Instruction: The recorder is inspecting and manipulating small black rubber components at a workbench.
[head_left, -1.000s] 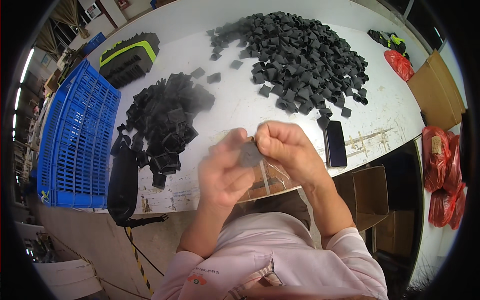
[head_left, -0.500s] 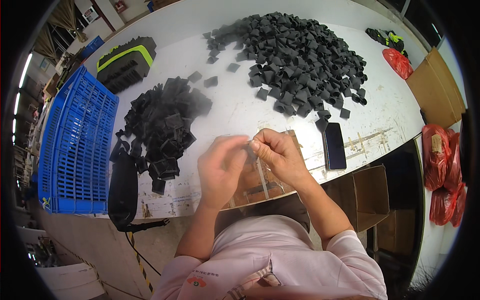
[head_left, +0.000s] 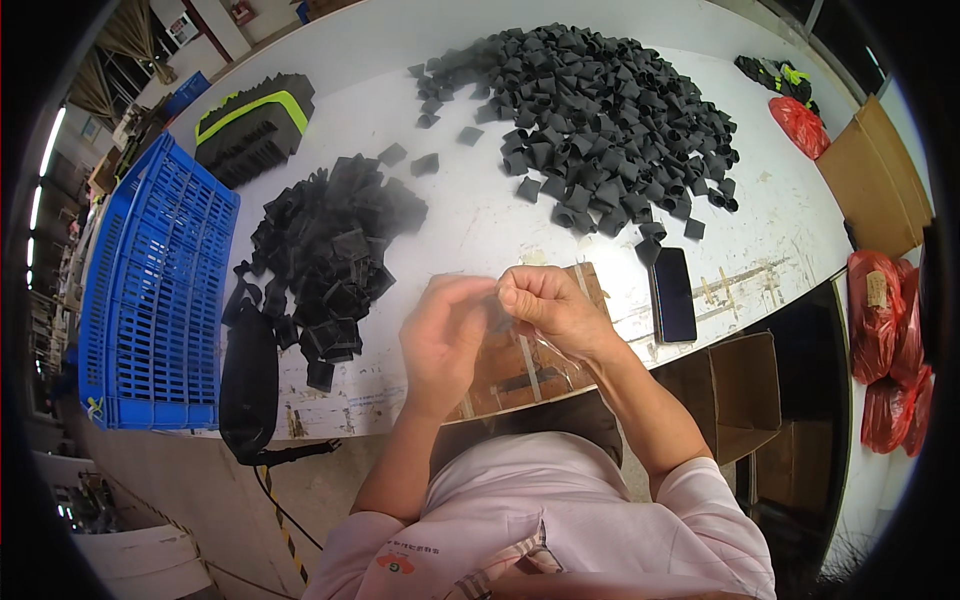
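Observation:
My left hand (head_left: 443,340) and my right hand (head_left: 552,306) meet over the near edge of the white table (head_left: 480,225). Between the fingertips is a small dark foam piece (head_left: 497,318), mostly hidden, with a clear plastic bag (head_left: 545,352) hanging under my right hand. Both hands pinch at them; which hand holds which I cannot tell. A brown cardboard piece (head_left: 520,365) lies beneath the hands. A pile of black foam pieces (head_left: 330,255) lies to the left. A larger heap of black foam pieces (head_left: 600,120) lies farther back on the right.
A blue plastic crate (head_left: 150,290) stands at the table's left. A black phone (head_left: 673,294) lies right of my hands. A black and yellow-green foam block (head_left: 250,125) sits far left. Red bags (head_left: 890,350) and cardboard boxes (head_left: 880,180) are on the right.
My hands have moved slightly farther from me, and the dark foam piece, plainly seen a second ago, is now mostly covered by my fingers.

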